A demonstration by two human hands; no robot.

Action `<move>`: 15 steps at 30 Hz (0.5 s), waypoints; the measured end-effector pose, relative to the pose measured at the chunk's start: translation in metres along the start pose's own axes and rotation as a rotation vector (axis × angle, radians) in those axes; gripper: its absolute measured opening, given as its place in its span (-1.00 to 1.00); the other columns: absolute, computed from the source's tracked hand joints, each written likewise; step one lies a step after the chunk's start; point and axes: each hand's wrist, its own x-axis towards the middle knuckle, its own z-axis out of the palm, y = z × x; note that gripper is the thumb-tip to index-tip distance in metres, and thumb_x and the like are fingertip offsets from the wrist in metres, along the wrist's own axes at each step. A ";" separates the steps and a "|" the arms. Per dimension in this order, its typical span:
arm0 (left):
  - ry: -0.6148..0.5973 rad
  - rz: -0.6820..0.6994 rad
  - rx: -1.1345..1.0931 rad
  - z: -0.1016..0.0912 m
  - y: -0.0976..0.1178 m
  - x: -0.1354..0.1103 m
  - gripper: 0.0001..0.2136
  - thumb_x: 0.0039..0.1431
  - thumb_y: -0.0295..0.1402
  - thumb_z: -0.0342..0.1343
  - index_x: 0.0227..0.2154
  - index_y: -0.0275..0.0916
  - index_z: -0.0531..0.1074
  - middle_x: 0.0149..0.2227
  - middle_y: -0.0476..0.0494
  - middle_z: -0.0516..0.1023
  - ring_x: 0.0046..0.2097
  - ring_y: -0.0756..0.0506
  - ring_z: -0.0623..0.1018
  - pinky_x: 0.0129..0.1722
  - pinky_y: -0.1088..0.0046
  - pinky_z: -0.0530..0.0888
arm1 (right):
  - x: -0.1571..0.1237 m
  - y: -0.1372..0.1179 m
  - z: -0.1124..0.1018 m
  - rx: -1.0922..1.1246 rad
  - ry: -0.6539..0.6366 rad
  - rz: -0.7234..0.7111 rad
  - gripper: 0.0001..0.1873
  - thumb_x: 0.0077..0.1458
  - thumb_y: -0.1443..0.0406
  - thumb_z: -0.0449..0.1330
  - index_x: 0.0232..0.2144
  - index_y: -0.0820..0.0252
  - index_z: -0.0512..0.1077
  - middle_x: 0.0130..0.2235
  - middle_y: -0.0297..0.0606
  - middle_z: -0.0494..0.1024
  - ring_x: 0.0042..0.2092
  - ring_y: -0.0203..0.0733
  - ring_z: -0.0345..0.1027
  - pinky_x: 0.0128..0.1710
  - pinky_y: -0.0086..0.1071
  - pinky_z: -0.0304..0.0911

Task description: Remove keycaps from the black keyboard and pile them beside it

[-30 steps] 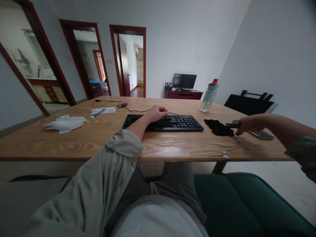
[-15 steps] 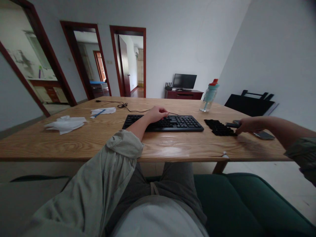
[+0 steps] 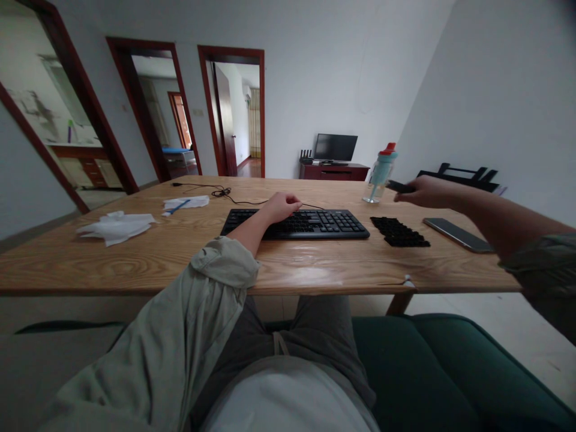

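A black keyboard lies on the table in front of me. My left hand is over its middle, fingers curled in and fingertips pressed together; whether they pinch something small is hidden. My right hand is raised over the right side of the table, closed around a short dark stick-like tool that points left toward the bottle. Below it, to the right of the keyboard, a patch of small black pieces that look like keycaps lies in rows. A grey smartphone lies to their right.
A clear bottle with a red and teal lid stands behind the keycaps. Crumpled white tissue and a blue-and-white brush-like stick on another tissue lie left. The keyboard's cable runs behind it. The table's front edge is near my lap.
My right hand has lifted from beside the keycaps, up and slightly left, carrying the dark tool; more of the smartphone now shows. My left hand has stayed over the keyboard.
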 end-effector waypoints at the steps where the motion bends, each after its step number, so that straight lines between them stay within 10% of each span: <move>1: 0.021 0.004 0.043 0.000 0.000 0.000 -0.74 0.10 -0.24 0.11 -0.31 -0.33 0.58 -0.43 -0.09 0.57 -0.41 -0.01 0.47 -0.35 0.46 0.37 | 0.002 -0.022 -0.003 -0.031 -0.084 -0.023 -0.84 -0.12 0.33 0.40 -0.57 0.36 0.55 -0.69 -0.34 0.34 -0.61 -0.39 0.09 -0.48 -0.37 0.01; 8: 0.014 0.019 0.162 -0.001 0.004 -0.004 -0.77 0.09 -0.32 0.09 -0.29 -0.29 0.60 -0.31 -0.15 0.63 -0.29 -0.06 0.53 -0.26 0.44 0.42 | -0.005 -0.137 0.063 0.714 0.035 -0.300 -0.59 0.21 0.05 0.11 -0.40 0.28 0.47 -0.59 -0.36 0.37 -0.56 -0.38 0.18 -0.54 -0.48 0.09; 15: 0.022 0.017 0.112 0.002 0.005 -0.004 -0.75 0.11 -0.32 0.10 -0.22 -0.29 0.59 -0.28 -0.14 0.63 -0.28 -0.05 0.53 -0.24 0.46 0.44 | -0.006 -0.153 0.136 0.755 0.257 -0.181 -0.30 0.12 -0.23 -0.04 -0.47 0.26 0.49 -0.51 -0.21 0.49 -0.43 -0.26 0.38 -0.43 -0.44 0.22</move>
